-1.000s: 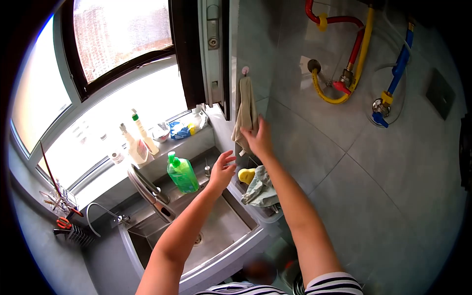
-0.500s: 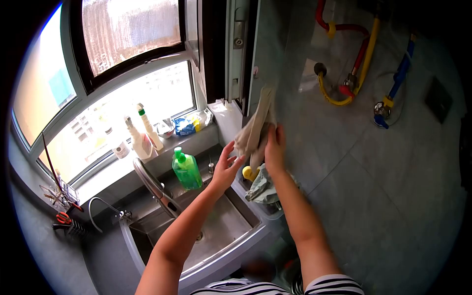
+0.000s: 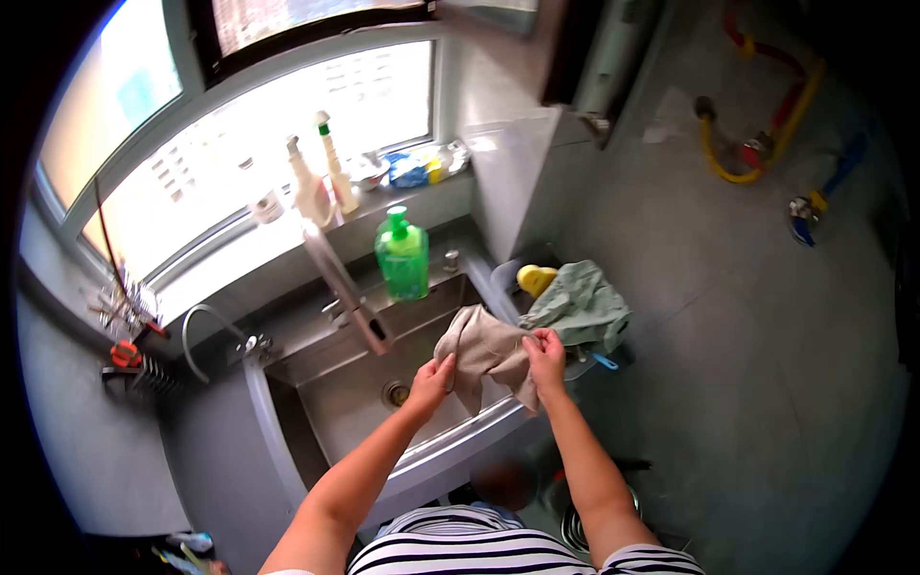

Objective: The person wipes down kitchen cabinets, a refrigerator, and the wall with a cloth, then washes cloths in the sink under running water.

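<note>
A beige cloth (image 3: 479,353) is stretched between my two hands over the right front part of the steel sink (image 3: 331,407). My left hand (image 3: 433,381) pinches its left side, fingers closed. On the other side my right hand (image 3: 546,359) grips its right edge, also closed. The cloth's lower part hangs loose near the sink's front rim. Just right of the sink, a grey-green cloth (image 3: 583,305) lies over a container, beside a yellow sponge-like item (image 3: 537,279).
The faucet (image 3: 347,287) arches over the sink, with a green bottle (image 3: 402,254) behind. Spray bottles (image 3: 309,182) line the windowsill. Red-handled scissors (image 3: 125,354) stand in a rack at left. Pipes (image 3: 786,125) run along the right wall.
The beige cloth has come off its wall hook and moved down over the sink. Both hands have closed on it and lowered. The view has shifted, so the sink appears further into view.
</note>
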{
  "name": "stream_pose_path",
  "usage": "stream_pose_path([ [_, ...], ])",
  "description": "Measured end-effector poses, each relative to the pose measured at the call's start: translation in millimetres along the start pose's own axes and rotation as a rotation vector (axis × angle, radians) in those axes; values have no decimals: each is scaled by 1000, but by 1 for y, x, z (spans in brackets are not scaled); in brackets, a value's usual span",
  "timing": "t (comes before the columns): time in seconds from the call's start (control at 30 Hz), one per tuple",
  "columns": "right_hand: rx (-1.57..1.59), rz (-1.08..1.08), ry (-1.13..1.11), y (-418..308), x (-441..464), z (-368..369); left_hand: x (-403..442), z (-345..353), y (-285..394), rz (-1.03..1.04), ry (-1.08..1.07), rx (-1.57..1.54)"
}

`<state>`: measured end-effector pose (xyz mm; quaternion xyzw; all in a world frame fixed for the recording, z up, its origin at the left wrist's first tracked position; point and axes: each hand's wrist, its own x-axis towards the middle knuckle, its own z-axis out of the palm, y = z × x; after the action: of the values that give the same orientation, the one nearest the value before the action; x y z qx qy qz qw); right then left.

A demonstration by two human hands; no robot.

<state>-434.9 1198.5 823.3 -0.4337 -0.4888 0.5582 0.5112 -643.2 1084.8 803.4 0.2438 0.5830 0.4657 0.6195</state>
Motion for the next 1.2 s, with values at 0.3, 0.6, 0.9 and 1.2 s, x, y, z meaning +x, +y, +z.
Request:
stream_pose_path([
  [0.3, -370, 117, -984, 31, -100, 145, -78, -97, -44, -41, 209, -643],
  [0.6, -584, -331, -681, 110, -70, 306, -113, -206, -98, 189, 585, -762],
  [0.9, -565, -379, -735, 142, -63, 359, -113, -218, -143, 228, 594, -686],
  [1.2, -319, 758, -563, 198, -106, 158, -45, -160, -143, -95, 179, -625],
])
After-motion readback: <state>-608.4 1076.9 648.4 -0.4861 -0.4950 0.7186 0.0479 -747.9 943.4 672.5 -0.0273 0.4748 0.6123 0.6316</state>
